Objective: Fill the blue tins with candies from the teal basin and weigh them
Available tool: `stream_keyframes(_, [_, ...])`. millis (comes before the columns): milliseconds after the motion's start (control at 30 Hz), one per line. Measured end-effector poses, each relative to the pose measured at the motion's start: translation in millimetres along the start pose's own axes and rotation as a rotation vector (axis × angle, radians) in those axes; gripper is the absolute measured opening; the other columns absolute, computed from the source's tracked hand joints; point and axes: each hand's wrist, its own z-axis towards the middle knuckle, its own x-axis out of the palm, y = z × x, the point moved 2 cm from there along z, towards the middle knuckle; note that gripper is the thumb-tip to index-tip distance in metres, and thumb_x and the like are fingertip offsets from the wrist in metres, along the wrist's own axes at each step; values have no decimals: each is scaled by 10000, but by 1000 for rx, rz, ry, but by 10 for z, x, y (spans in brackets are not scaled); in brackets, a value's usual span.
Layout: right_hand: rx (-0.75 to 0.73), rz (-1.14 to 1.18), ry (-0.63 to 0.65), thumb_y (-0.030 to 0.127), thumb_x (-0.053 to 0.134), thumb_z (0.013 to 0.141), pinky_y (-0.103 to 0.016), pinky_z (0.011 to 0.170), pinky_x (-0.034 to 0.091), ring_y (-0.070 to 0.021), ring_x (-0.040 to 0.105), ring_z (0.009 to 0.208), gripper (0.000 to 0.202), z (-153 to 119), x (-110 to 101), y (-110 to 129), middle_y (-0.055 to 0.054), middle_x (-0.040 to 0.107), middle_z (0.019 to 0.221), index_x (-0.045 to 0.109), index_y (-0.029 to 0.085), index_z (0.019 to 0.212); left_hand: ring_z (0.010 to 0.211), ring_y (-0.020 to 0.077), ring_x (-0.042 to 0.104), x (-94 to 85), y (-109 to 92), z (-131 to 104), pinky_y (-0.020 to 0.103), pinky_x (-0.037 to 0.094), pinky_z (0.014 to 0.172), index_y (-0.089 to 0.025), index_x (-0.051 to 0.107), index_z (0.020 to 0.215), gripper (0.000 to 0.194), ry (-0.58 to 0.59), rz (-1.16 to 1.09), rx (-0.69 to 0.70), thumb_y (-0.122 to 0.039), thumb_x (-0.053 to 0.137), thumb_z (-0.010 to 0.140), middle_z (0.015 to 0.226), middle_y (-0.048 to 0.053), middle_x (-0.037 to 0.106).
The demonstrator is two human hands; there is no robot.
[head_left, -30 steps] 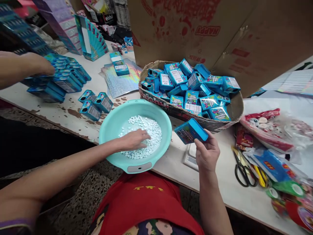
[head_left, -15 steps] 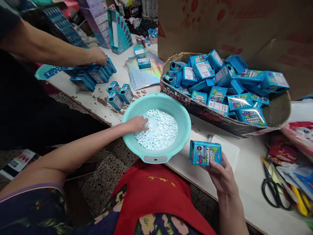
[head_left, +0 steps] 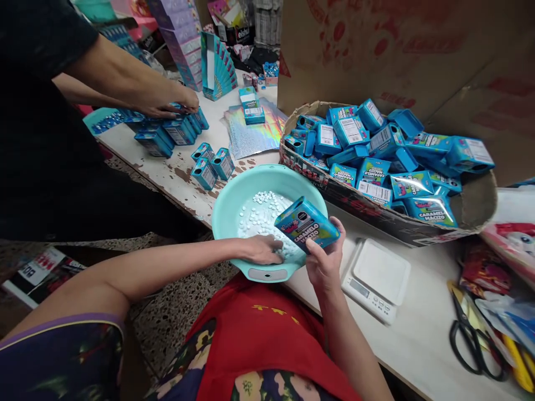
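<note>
My left hand is down in the white candies inside a turquoise basin; its fingertips are partly buried, so whether they hold any candies is unclear. My right hand grips a blue box printed "Caramelo Macizo", tilted over the basin's right side. A white digital scale lies on the table to the right of my right hand.
A large carton full of blue boxes stands behind the scale. Black scissors lie at the right. Several blue boxes and holographic sheets sit left of the carton. A co-worker's hands touch boxes at the upper left.
My right hand has brought the box left over the basin and tilted it, uncovering the scale. My left hand has moved right and toward me through the candies. The co-worker's second hand now shows.
</note>
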Motion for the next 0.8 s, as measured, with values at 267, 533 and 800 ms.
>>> stream_keyframes(267, [147,130,48,321,785,611,-286,722,506,-136,612,754,512,79,-54,92,51,648,885,486,307,1026,529,154,496,-36,71,39,248,332,491,-193,672,740,214,36,-481,-101,-290,660,550,552,-17,557])
stream_keyframes(533, [156,-35,188,464,760,685,-403,846,531,-221,668,905,506,259,-93,243,-36,706,1056,583,269,1117,408,80,441,-315,184,-146,179,241,347,-160,595,678,147,-164,-1414,-158,-269,667,612,560,5,576])
stream_keyframes(800, [18,-459,277,562,605,824,-406,944,489,-218,601,1027,484,224,433,-144,-66,637,1149,559,241,1183,519,143,593,-359,27,0,257,509,513,-166,575,761,120,-580,-2066,-77,-280,595,732,600,5,631])
